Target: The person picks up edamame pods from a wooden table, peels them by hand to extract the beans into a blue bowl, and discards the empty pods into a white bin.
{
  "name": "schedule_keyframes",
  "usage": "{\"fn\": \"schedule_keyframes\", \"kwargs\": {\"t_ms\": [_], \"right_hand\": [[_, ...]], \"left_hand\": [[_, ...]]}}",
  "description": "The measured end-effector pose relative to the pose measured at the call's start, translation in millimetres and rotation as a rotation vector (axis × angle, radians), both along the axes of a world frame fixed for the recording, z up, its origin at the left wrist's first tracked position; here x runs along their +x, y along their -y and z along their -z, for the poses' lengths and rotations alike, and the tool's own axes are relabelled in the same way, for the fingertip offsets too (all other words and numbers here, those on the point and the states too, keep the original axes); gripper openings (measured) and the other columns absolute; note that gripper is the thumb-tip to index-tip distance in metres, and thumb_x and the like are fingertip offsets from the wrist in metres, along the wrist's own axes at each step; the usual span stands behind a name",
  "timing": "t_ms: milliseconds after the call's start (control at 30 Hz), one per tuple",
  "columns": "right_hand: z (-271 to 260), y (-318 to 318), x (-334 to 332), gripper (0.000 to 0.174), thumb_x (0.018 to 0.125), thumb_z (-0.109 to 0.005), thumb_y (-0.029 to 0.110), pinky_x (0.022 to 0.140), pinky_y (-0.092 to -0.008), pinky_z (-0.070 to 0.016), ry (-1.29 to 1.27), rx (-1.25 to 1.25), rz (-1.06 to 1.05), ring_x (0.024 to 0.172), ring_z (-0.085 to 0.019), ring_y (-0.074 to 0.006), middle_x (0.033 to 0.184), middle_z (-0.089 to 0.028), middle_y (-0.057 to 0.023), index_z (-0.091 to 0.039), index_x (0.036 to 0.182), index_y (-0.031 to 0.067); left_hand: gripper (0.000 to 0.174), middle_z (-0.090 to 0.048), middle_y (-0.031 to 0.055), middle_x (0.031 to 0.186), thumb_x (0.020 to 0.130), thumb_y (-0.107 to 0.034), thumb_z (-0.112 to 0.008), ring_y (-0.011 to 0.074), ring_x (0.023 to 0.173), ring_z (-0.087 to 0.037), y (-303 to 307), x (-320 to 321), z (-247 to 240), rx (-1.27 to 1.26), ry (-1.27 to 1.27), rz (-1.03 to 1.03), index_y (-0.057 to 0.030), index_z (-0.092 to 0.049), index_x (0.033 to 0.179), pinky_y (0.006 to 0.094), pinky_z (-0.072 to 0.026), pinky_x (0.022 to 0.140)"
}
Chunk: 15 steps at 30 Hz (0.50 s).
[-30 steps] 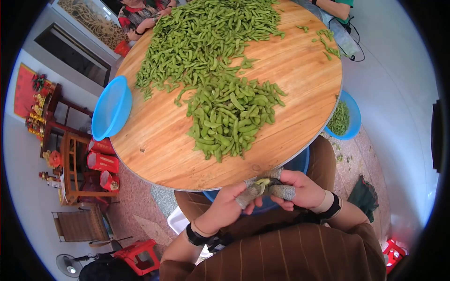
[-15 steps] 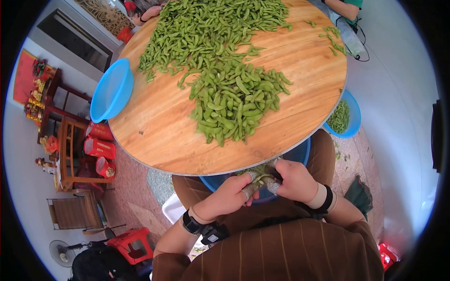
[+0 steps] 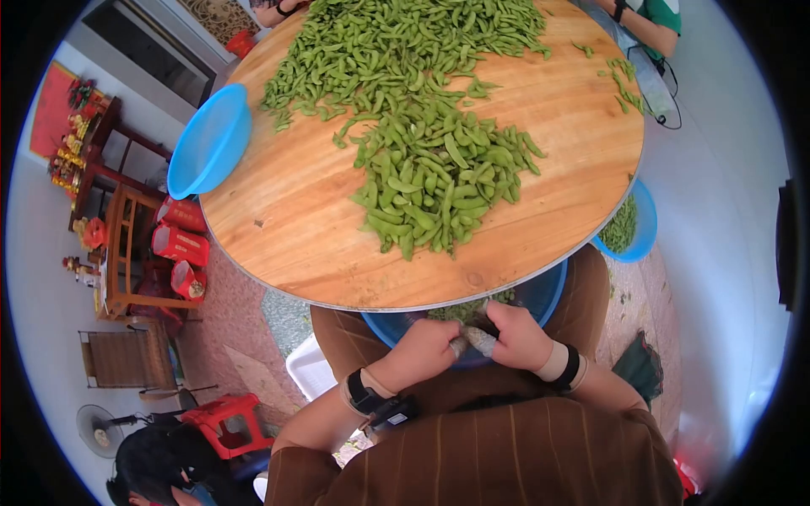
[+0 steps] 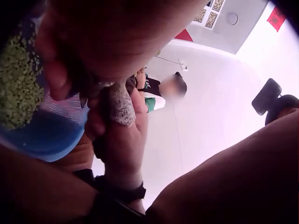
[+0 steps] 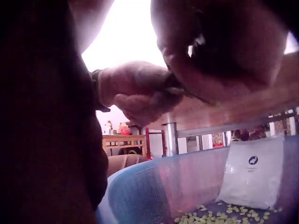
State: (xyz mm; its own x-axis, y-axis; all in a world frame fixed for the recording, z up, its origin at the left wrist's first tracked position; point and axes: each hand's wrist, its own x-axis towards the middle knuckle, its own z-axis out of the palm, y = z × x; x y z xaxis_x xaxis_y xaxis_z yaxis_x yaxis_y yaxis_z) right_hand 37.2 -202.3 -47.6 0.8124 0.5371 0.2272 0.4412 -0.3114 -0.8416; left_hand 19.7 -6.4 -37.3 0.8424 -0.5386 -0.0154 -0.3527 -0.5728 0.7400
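Observation:
My left hand (image 3: pixel 420 350) and right hand (image 3: pixel 519 339) meet over a blue basin (image 3: pixel 553 291) below the table edge. Grey wrapping covers the thumbs (image 3: pixel 481 340). Both hands pinch at a green soybean pod (image 5: pixel 200 97), mostly hidden by the fingers; its thin end shows in the right wrist view. Shelled green beans (image 4: pixel 18 86) lie in the basin beneath, beside a white packet (image 5: pixel 252 175). On the round wooden table (image 3: pixel 295 236) in front of the hands is a pile of whole pods (image 3: pixel 439 190).
A larger heap of pods (image 3: pixel 405 46) covers the far table. An empty light-blue basin (image 3: pixel 211 139) sits at the left edge; another blue basin (image 3: pixel 648 221) with pods stands right, below the table. A red stool (image 3: pixel 228 426) and a person's dark-haired head (image 3: pixel 156 460) are at lower left.
The hands have drawn together and turned downward over the basin; the split pod seen between them earlier is now mostly covered. A person's head has come into view at lower left.

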Motion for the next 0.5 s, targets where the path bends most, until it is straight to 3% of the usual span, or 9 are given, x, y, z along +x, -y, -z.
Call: {"fn": "schedule_keyframes", "kwargs": {"t_ms": [33, 100, 133, 200, 333, 400, 433, 500], "right_hand": [[-1, 2, 1, 0.022, 0.08, -0.065, 0.016, 0.051, -0.0348, -0.0463, 0.009, -0.005, -0.008, 0.058, -0.059, -0.0259, 0.073, -0.058, -0.0115, -0.052, 0.093, 0.003], [-10, 6, 4, 0.024, 0.087, -0.064, 0.023, 0.049, -0.0255, -0.0425, -0.777, 0.226, -0.114, 0.052, -0.053, -0.0141, 0.07, -0.058, -0.004, -0.051, 0.093, 0.0034], [-10, 8, 6, 0.024, 0.087, -0.064, 0.023, 0.049, -0.0255, -0.0425, -0.771, 0.22, -0.121, 0.052, -0.053, -0.0141, 0.07, -0.058, -0.004, -0.051, 0.093, 0.0034], [-8, 11, 8, 0.026, 0.088, -0.065, 0.024, 0.048, -0.0204, -0.0404, -1.161, 0.521, -0.275, 0.054, -0.051, -0.0058, 0.071, -0.056, 0.0007, -0.051, 0.099, 0.0042], [-2, 13, 9, 0.027, 0.087, -0.065, 0.024, 0.049, -0.0264, -0.0428, -1.142, 0.505, -0.291, 0.055, -0.052, -0.0101, 0.072, -0.057, -0.0017, -0.052, 0.098, 0.0026], [1, 6, 4, 0.023, 0.082, -0.066, 0.019, 0.055, -0.0352, -0.0467, -0.214, 0.144, -0.049, 0.059, -0.057, -0.0217, 0.072, -0.058, -0.0089, -0.053, 0.091, 0.0026], [5, 8, 3, 0.023, 0.082, -0.066, 0.019, 0.055, -0.0352, -0.0467, -0.212, 0.141, -0.057, 0.059, -0.057, -0.0217, 0.072, -0.058, -0.0089, -0.053, 0.091, 0.0026], [17, 16, 1, 0.019, 0.073, -0.065, 0.013, 0.063, -0.0432, -0.0481, -0.109, -0.242, -0.134, 0.07, -0.059, -0.0338, 0.074, -0.057, -0.0152, -0.054, 0.084, 0.003]], "left_hand": [[0.011, -0.059, 0.0062, 0.06, 0.086, -0.012, -0.057, 0.0117, 0.053, -0.059, 0, 2, -6, -0.005, 0.009, -0.008, -0.0025, -0.063, 0.084, 0.0287, -0.0471, 0.05], [0.01, -0.061, 0.0022, 0.067, 0.09, -0.011, -0.055, 0.0091, 0.055, -0.058, 0, 5, -21, -0.196, -0.682, 0.061, -0.0054, -0.064, 0.089, 0.0229, -0.0468, 0.05], [0.01, -0.061, 0.0022, 0.067, 0.09, -0.011, -0.055, 0.0091, 0.055, -0.058, 0, 5, -21, -0.2, -0.674, 0.056, -0.0054, -0.064, 0.089, 0.0229, -0.0468, 0.05], [0.015, -0.06, 0.0007, 0.067, 0.093, -0.017, -0.054, 0.007, 0.054, -0.057, 1, 3, -18, -0.442, -0.92, 0.084, -0.0051, -0.063, 0.091, 0.0201, -0.0461, 0.05], [0.018, -0.06, -0.0001, 0.069, 0.095, -0.018, -0.052, 0.0058, 0.056, -0.056, -6, -4, -21, -0.606, -1.031, 0.008, -0.0041, -0.062, 0.093, 0.0185, -0.0453, 0.051], [0.019, -0.058, -0.0006, 0.067, 0.094, -0.02, -0.051, 0.006, 0.054, -0.053, -28, -21, -31, -0.597, -1.006, -0.293, -0.0041, -0.062, 0.097, 0.0184, -0.0431, 0.049], [0.018, -0.059, -0.001, 0.068, 0.093, -0.02, -0.052, 0.006, 0.056, -0.054, -50, -33, -28, -0.601, -0.941, -0.352, -0.0048, -0.062, 0.097, 0.0188, -0.0435, 0.049], [0.017, -0.059, -0.0014, 0.068, 0.091, -0.019, -0.054, 0.006, 0.059, -0.055, -95, -58, -30, -0.462, -0.775, -0.482, -0.0055, -0.064, 0.096, 0.0203, -0.0445, 0.05]]}}
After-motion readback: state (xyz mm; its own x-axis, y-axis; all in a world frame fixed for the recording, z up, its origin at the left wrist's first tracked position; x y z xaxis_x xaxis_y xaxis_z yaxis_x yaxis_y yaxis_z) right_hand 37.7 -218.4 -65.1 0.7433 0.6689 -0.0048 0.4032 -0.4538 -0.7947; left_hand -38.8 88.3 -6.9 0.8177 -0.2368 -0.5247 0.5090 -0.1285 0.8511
